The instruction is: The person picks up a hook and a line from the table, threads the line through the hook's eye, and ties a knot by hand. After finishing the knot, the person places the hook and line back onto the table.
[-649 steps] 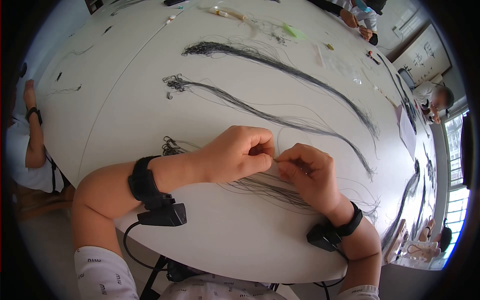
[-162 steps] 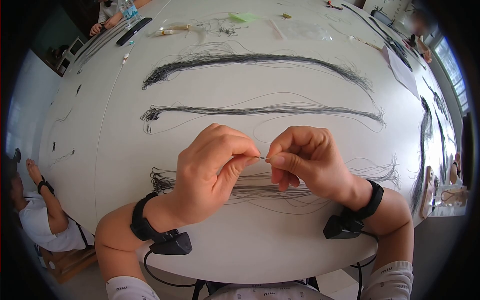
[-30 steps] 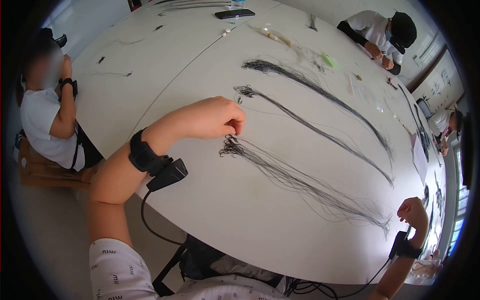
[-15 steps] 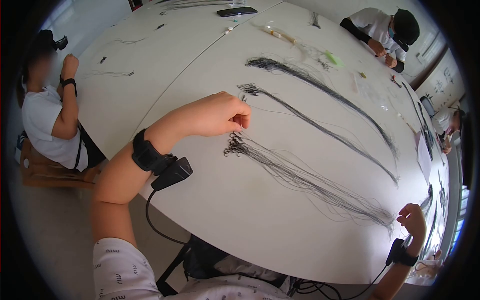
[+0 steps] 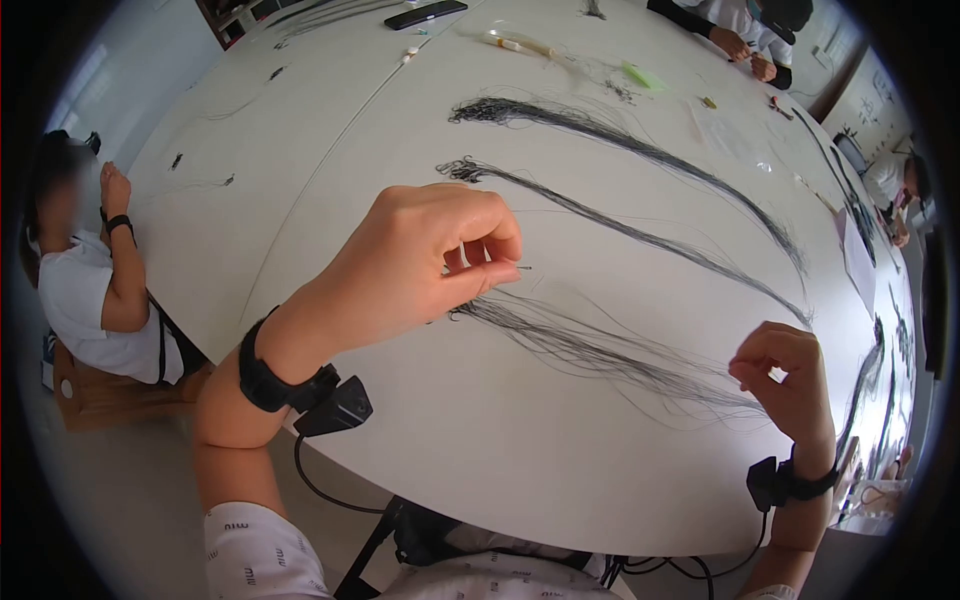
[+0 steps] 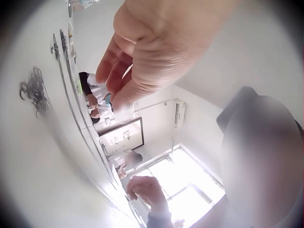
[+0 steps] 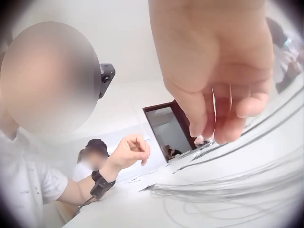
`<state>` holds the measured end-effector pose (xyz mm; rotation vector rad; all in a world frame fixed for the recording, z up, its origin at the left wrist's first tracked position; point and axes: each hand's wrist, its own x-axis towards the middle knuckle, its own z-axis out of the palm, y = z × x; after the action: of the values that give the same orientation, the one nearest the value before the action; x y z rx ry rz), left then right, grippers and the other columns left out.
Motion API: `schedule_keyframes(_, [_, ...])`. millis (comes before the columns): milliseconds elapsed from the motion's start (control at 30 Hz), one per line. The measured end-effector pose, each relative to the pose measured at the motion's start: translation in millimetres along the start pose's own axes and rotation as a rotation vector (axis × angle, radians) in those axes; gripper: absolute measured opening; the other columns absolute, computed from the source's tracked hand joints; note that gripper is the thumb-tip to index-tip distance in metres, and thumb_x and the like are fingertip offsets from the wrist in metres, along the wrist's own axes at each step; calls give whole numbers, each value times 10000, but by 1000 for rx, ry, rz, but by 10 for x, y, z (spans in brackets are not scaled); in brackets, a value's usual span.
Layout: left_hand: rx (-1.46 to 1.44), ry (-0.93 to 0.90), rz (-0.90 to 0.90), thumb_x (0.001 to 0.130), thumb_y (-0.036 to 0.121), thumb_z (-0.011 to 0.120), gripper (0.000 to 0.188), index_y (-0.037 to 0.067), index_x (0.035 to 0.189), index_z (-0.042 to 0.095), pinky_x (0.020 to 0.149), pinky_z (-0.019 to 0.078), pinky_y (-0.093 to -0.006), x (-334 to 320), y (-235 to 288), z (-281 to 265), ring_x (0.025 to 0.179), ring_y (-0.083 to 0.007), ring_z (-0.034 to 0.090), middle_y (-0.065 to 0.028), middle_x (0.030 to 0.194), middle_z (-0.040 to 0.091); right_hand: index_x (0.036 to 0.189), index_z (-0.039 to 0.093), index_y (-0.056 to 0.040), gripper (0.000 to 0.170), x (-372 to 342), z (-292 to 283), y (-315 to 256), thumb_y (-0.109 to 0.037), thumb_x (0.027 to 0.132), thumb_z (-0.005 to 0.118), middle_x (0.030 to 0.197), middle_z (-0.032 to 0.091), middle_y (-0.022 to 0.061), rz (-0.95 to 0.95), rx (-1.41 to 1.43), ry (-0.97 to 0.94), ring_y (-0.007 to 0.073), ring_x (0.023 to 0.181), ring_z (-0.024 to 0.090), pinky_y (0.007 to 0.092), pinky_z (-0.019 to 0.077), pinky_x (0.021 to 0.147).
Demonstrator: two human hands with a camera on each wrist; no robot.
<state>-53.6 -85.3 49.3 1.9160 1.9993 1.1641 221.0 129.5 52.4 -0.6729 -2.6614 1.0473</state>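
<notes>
My left hand [image 5: 430, 250] pinches a small thin dark piece, like a fish hook's shank [image 5: 525, 267], between thumb and fingertips above the nearest bundle. That bundle of fish hooks on dark lines [image 5: 600, 345] stretches across the white table, its hook end partly behind the hand; the left wrist view shows the black hooks [image 6: 35, 92]. My right hand [image 5: 790, 375] hovers over the bundle's loose line ends, fingers loosely bent. Nothing shows between its fingertips in the right wrist view, where the right hand [image 7: 218, 76] fills the upper part.
Two more hook-and-line bundles lie beyond: a thin one [image 5: 590, 215] and a thicker one [image 5: 640, 148]. Farther off are a black phone-like slab [image 5: 425, 15], a green slip [image 5: 643, 75] and a white sheet [image 5: 855, 245]. Other people sit around the table.
Earlier, both hands pinched a small piece together mid-table. A second ago they were apart at the nearest bundle's two ends; since then the left has risen with the piece and the right moved inward.
</notes>
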Motion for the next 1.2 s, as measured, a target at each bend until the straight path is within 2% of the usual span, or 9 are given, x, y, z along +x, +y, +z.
schedule_keyframes(200, [64, 53, 206, 608, -92, 728, 208, 22, 685, 572, 528, 438, -242, 3, 90, 27, 580, -150, 549, -48, 669, 597, 732, 629, 5, 55, 253, 344, -284, 18, 731, 682, 685, 600, 61, -183, 55, -191, 116, 550, 573, 213, 421, 440])
schedule_keyframes(333, [107, 88, 234, 632, -75, 710, 171, 7, 717, 587, 550, 441, -269, -1, 0, 15, 612, -206, 553, -74, 691, 594, 729, 627, 1, 57, 305, 374, -269, 17, 733, 681, 678, 595, 60, -196, 31, -195, 122, 554, 577, 218, 421, 436])
schedule_keyframes(433, [254, 58, 72, 694, -47, 655, 96, -6, 755, 594, 594, 447, -305, -32, -198, -29, 667, -261, 549, -105, 726, 586, 731, 627, -2, 58, 319, 314, -197, 19, 734, 682, 679, 596, 56, -127, -16, -156, 119, 552, 572, 218, 420, 445])
schedule_keyframes(500, [257, -90, -111, 752, -1, 610, 42, -9, 793, 601, 642, 450, -331, -61, -349, -39, 714, -295, 545, -127, 773, 579, 728, 627, -1, 59, 325, 279, -144, 20, 734, 682, 680, 597, 56, -116, -40, -131, 118, 551, 566, 219, 422, 455])
schedule_keyframes(633, [337, -263, -216, 792, 38, 583, 66, -3, 807, 631, 679, 476, -348, -71, -384, -36, 773, -260, 587, -86, 814, 617, 740, 635, 3, 52, 360, 215, -70, 22, 734, 683, 696, 605, 58, -54, -85, -85, 122, 587, 568, 227, 437, 491])
schedule_keyframes(800, [123, -397, -258, 782, 44, 588, 76, 7, 808, 649, 694, 471, -334, -54, -404, -99, 753, -256, 591, -101, 819, 621, 760, 644, 4, 47, 373, 151, 15, 21, 731, 678, 706, 611, 59, 23, -113, -75, 129, 621, 579, 235, 447, 516])
schedule_keyframes(933, [113, -406, -270, 777, 47, 598, 79, 2, 812, 652, 667, 468, -323, -6, -443, -189, 728, -237, 593, -98, 803, 626, 761, 645, 0, 38, 340, 143, 55, 17, 733, 664, 710, 609, 59, 70, -91, -146, 129, 624, 575, 237, 449, 531])
schedule_keyframes(1000, [119, -314, -420, 766, 69, 632, 100, -14, 822, 633, 650, 449, -307, 30, -491, -235, 685, -199, 567, -105, 751, 607, 763, 647, -4, 37, 334, 132, 77, 15, 734, 661, 710, 607, 57, 76, -80, -176, 126, 629, 575, 238, 449, 535])
schedule_keyframes(1200, [294, -113, -451, 724, 28, 642, 74, -13, 786, 648, 654, 485, -298, 135, -859, -303, 689, -210, 628, -122, 741, 657, 758, 654, -23, 38, 387, 88, 146, -6, 731, 674, 698, 595, 39, 128, -17, -314, 104, 622, 556, 225, 437, 553])
